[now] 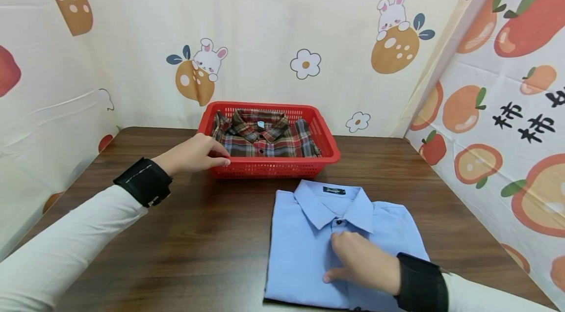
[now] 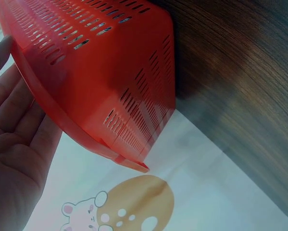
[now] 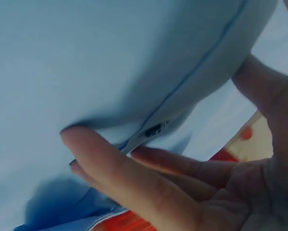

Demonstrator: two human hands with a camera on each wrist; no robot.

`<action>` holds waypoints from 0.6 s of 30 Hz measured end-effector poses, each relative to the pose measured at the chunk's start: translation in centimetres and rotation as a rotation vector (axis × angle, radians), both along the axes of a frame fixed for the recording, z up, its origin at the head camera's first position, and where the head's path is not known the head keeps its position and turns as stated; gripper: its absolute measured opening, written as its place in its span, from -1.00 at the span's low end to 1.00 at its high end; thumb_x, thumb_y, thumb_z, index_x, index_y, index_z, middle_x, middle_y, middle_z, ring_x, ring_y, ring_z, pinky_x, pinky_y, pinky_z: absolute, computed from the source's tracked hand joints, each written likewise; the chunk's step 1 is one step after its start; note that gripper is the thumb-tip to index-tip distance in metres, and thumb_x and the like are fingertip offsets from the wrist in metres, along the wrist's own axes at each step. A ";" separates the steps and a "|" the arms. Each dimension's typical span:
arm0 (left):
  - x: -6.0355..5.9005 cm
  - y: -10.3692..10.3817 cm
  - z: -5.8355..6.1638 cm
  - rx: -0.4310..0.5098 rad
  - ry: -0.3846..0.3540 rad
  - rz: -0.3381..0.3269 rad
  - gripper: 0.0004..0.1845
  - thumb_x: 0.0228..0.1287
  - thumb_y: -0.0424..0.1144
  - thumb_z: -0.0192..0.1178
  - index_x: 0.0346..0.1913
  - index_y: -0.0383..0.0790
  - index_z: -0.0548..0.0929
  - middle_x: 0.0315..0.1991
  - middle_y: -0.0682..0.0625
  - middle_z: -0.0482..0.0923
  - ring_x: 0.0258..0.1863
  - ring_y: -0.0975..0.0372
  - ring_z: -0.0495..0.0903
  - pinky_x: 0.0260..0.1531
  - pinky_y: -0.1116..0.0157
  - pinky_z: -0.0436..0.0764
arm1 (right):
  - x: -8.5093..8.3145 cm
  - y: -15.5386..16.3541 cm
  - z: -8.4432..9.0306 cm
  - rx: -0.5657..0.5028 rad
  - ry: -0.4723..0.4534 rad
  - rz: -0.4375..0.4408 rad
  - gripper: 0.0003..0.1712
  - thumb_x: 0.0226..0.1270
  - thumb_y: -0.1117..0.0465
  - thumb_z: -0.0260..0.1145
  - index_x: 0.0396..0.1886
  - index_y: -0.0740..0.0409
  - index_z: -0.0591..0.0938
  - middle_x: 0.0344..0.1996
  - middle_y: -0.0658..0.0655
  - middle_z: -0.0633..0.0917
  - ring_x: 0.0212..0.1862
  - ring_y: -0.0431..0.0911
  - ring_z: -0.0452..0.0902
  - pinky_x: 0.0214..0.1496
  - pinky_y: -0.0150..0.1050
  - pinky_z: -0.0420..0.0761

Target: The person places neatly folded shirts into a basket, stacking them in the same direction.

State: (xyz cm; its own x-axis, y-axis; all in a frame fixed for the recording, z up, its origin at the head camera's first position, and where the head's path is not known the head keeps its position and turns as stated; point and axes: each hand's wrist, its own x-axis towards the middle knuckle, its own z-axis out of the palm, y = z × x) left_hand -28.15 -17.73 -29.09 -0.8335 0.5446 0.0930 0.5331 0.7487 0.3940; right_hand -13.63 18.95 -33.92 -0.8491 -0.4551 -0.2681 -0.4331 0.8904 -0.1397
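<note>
Two flat, straight-fingered hands: left hand (image 1: 194, 154) at red basket (image 1: 324, 141), right hand (image 1: 364, 263) on blue shirt (image 1: 300, 248).

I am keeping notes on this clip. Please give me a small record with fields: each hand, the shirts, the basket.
left hand: fingers straight, touching the red basket at its near left rim
right hand: resting flat on the blue shirt
blue shirt: folded, collar up, on the wooden table, in front of the basket
plaid shirt: folded, inside the basket
basket: at the table's far side, near the wall
</note>
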 end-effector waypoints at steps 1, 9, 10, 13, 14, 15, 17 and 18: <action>0.0 0.0 0.0 0.002 -0.001 0.001 -0.71 0.24 -0.16 0.28 -0.05 -0.25 0.73 -0.17 -0.12 0.75 -0.28 0.19 0.65 -0.08 0.10 0.70 | 0.1 -0.6 -0.1 0.004 0.018 0.023 -0.39 -0.07 -0.20 0.49 -0.33 0.26 0.61 -0.62 0.00 0.51 -0.55 -0.29 0.32 -0.54 -0.38 0.34; 0.3 -0.2 0.1 0.003 0.010 0.003 -0.71 0.24 -0.18 0.27 -0.05 -0.25 0.73 -0.18 -0.12 0.74 -0.25 0.17 0.64 -0.09 0.09 0.71 | 0.5 -5.1 -0.1 0.057 0.086 0.135 -0.39 0.02 -0.27 0.41 -0.30 0.21 0.64 -0.61 -0.01 0.55 -0.52 -0.30 0.39 -0.51 -0.38 0.42; 0.3 -0.2 0.1 0.004 0.014 0.004 -0.71 0.24 -0.18 0.28 -0.05 -0.26 0.73 -0.18 -0.13 0.74 -0.25 0.16 0.64 -0.08 0.09 0.70 | 0.5 -5.6 -0.1 0.060 0.090 0.147 -0.39 0.02 -0.27 0.41 -0.30 0.20 0.64 -0.61 -0.02 0.54 -0.52 -0.30 0.39 -0.51 -0.39 0.41; 0.4 -0.1 0.1 0.007 0.019 0.006 -0.72 0.24 -0.18 0.27 -0.05 -0.25 0.73 -0.19 -0.13 0.74 -0.24 0.15 0.64 -0.09 0.08 0.70 | 0.5 -6.8 0.0 0.071 0.098 0.181 -0.38 0.04 -0.30 0.38 -0.28 0.18 0.64 -0.62 -0.04 0.51 -0.54 -0.31 0.34 -0.52 -0.42 0.39; 0.4 -0.1 0.0 0.006 0.020 0.007 -0.72 0.25 -0.18 0.27 -0.05 -0.25 0.73 -0.19 -0.13 0.74 -0.24 0.15 0.64 -0.09 0.08 0.70 | 0.5 -7.1 0.0 0.071 0.105 0.192 -0.39 0.04 -0.30 0.38 -0.28 0.17 0.63 -0.62 -0.05 0.50 -0.55 -0.32 0.33 -0.52 -0.43 0.38; 0.4 0.0 0.0 0.004 0.021 0.008 -0.72 0.25 -0.18 0.27 -0.05 -0.25 0.73 -0.19 -0.13 0.74 -0.24 0.15 0.64 -0.09 0.08 0.70 | 0.5 -7.5 -0.1 0.069 0.119 0.206 -0.39 0.04 -0.31 0.38 -0.30 0.16 0.63 -0.63 -0.06 0.49 -0.55 -0.31 0.32 -0.52 -0.43 0.36; 0.5 0.1 0.0 0.000 0.026 0.013 -0.72 0.24 -0.18 0.27 -0.05 -0.25 0.73 -0.20 -0.12 0.74 -0.24 0.14 0.63 -0.09 0.08 0.71 | 0.5 -8.1 -0.2 0.068 0.139 0.226 -0.39 0.03 -0.32 0.38 -0.32 0.15 0.64 -0.64 -0.07 0.48 -0.55 -0.31 0.31 -0.52 -0.43 0.36; 0.5 0.1 -0.1 -0.003 0.029 0.015 -0.72 0.24 -0.18 0.27 -0.05 -0.25 0.73 -0.20 -0.12 0.74 -0.24 0.14 0.63 -0.09 0.08 0.71 | 0.5 -8.3 -0.3 0.067 0.159 0.238 -0.39 0.02 -0.33 0.38 -0.34 0.14 0.64 -0.65 -0.07 0.48 -0.55 -0.31 0.31 -0.53 -0.43 0.35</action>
State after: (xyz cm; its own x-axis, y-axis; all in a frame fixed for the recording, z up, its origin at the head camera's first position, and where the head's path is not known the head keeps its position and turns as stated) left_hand -27.70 -17.65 -29.17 -0.8384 0.5325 0.1159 0.5332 0.7575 0.3766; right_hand -13.17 10.60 -34.27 -0.7545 -0.6321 -0.1766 -0.6426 0.7662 0.0025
